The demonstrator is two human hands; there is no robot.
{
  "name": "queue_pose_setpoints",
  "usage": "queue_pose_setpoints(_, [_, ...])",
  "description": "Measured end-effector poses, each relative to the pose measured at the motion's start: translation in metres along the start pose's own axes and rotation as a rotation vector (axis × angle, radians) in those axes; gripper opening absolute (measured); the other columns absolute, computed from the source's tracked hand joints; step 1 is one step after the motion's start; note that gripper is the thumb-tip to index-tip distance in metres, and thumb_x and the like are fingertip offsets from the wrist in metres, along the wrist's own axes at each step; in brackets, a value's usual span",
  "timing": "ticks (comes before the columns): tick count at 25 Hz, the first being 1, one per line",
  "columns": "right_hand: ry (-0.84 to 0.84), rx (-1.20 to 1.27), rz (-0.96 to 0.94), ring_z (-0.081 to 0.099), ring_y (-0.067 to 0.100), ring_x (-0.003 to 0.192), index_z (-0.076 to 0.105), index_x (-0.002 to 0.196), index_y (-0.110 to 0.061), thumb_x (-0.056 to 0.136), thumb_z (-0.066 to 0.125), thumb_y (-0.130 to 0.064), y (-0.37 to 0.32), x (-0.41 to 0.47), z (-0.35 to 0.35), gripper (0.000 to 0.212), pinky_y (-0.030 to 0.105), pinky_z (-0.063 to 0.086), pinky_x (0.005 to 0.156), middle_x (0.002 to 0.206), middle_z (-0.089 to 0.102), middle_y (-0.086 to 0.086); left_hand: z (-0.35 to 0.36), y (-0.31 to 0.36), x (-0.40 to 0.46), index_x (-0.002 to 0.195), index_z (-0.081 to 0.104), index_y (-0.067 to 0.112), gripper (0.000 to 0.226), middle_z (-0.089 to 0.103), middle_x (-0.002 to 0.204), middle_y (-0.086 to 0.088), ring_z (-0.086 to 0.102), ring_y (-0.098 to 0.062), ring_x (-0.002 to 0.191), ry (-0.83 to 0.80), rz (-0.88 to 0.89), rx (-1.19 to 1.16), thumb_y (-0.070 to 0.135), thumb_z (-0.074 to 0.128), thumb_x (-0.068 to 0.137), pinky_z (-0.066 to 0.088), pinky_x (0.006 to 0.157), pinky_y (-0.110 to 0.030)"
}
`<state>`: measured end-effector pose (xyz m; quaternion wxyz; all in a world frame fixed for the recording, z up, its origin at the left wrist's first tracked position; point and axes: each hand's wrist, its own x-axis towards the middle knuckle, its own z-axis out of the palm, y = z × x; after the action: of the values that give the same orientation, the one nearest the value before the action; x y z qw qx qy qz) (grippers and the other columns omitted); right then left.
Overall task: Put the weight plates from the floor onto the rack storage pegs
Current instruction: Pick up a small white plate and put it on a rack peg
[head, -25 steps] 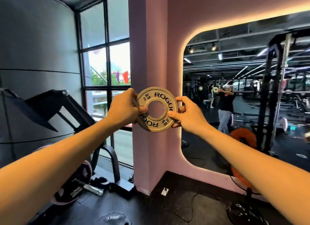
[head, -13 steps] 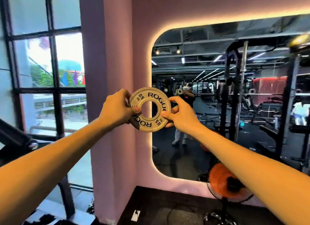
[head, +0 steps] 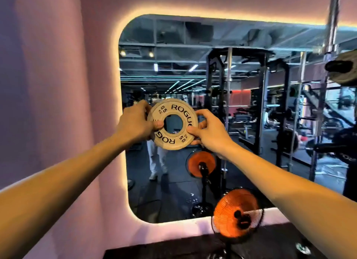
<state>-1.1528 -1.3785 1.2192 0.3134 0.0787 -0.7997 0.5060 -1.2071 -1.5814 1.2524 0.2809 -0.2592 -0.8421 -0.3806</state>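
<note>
A small tan weight plate marked ROGUE and 0.5 KG is held upright at arm's length in front of a wall mirror. My left hand grips its left edge, thumb on the face near the centre hole. My right hand pinches its right edge, thumb on the lower face. At the far right edge a rack upright carries a tan plate on a peg, partly cut off by the frame.
A pink wall with a lit mirror fills the view. An orange floor fan stands low right on the dark floor. The mirror reflects racks and a person.
The view has swung right: the window and the black machine at the left have left the frame, and the mirror, fan and rack upright have come in. Both hands keep the same hold on the plate.
</note>
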Motion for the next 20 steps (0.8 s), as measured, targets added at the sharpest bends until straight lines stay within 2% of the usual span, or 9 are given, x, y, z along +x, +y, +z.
queue_pose_setpoints(2, [0.043, -0.040, 0.030, 0.068, 0.030, 0.070, 0.051, 0.117, -0.021, 0.087, 0.067, -0.008, 0.025, 0.032, -0.002, 0.037, 0.041, 0.061, 0.060, 0.079, 0.051, 0.016, 0.030, -0.014, 0.035, 0.098, 0.055, 0.011, 0.042, 0.067, 0.087, -0.005, 0.066, -0.025, 0.071, -0.035, 0.033, -0.018, 0.032, 0.083, 0.075, 0.056, 0.062, -0.036])
queue_pose_setpoints(4, [0.080, -0.071, 0.049, 0.068, 0.035, 0.074, 0.051, 0.118, -0.021, 0.087, 0.068, -0.009, 0.052, 0.060, -0.010, 0.038, 0.042, 0.061, 0.061, 0.081, 0.049, 0.017, 0.062, -0.025, 0.069, 0.098, 0.055, 0.011, 0.042, 0.067, 0.091, -0.008, 0.065, -0.027, 0.077, -0.073, 0.066, -0.038, 0.033, 0.083, 0.075, 0.056, 0.072, -0.043])
queue_pose_setpoints(6, [0.105, -0.096, 0.061, 0.067, 0.037, 0.075, 0.051, 0.118, -0.021, 0.087, 0.068, -0.009, 0.080, 0.086, -0.020, 0.037, 0.041, 0.061, 0.061, 0.081, 0.049, 0.017, 0.097, -0.034, 0.101, 0.099, 0.055, 0.011, 0.043, 0.067, 0.092, -0.008, 0.065, -0.027, 0.078, -0.109, 0.101, -0.072, 0.034, 0.083, 0.075, 0.056, 0.074, -0.045])
queue_pose_setpoints(9, [0.149, -0.139, 0.081, 0.066, 0.033, 0.066, 0.050, 0.117, -0.020, 0.087, 0.068, -0.009, 0.127, 0.129, -0.042, 0.036, 0.032, 0.059, 0.054, 0.084, 0.052, 0.021, 0.158, -0.042, 0.151, 0.102, 0.056, 0.012, 0.045, 0.066, 0.096, -0.007, 0.061, -0.023, 0.082, -0.129, 0.152, -0.073, 0.036, 0.082, 0.075, 0.049, 0.068, -0.037])
queue_pose_setpoints(11, [0.178, -0.166, 0.078, 0.068, 0.034, 0.069, 0.050, 0.116, -0.020, 0.087, 0.068, -0.010, 0.157, 0.159, -0.063, 0.036, 0.038, 0.060, 0.058, 0.086, 0.055, 0.024, 0.201, -0.042, 0.186, 0.103, 0.056, 0.012, 0.045, 0.067, 0.095, -0.005, 0.063, -0.022, 0.078, -0.151, 0.177, -0.112, 0.035, 0.082, 0.075, 0.051, 0.065, -0.035])
queue_pose_setpoints(14, [0.224, -0.189, 0.099, 0.070, 0.032, 0.075, 0.050, 0.122, -0.016, 0.087, 0.068, -0.010, 0.192, 0.197, -0.099, 0.040, 0.049, 0.060, 0.068, 0.080, 0.057, 0.014, 0.259, -0.032, 0.232, 0.098, 0.055, 0.012, 0.042, 0.068, 0.088, -0.007, 0.067, -0.027, 0.070, -0.163, 0.205, -0.185, 0.032, 0.083, 0.074, 0.057, 0.068, -0.046])
queue_pose_setpoints(17, [0.276, -0.211, 0.139, 0.068, 0.026, 0.068, 0.049, 0.123, -0.014, 0.088, 0.067, -0.007, 0.220, 0.225, -0.139, 0.040, 0.048, 0.060, 0.067, 0.072, 0.053, 0.005, 0.317, -0.014, 0.270, 0.095, 0.055, 0.011, 0.039, 0.066, 0.084, -0.005, 0.067, -0.021, 0.060, -0.201, 0.223, -0.257, 0.029, 0.083, 0.074, 0.056, 0.054, -0.034])
queue_pose_setpoints(20, [0.354, -0.285, 0.165, 0.068, 0.022, 0.065, 0.049, 0.120, -0.014, 0.087, 0.067, -0.006, 0.243, 0.237, -0.178, 0.038, 0.044, 0.061, 0.064, 0.073, 0.056, 0.005, 0.374, 0.007, 0.301, 0.093, 0.055, 0.013, 0.038, 0.068, 0.083, -0.006, 0.068, -0.023, 0.061, -0.267, 0.260, -0.321, 0.030, 0.083, 0.074, 0.057, 0.063, -0.041])
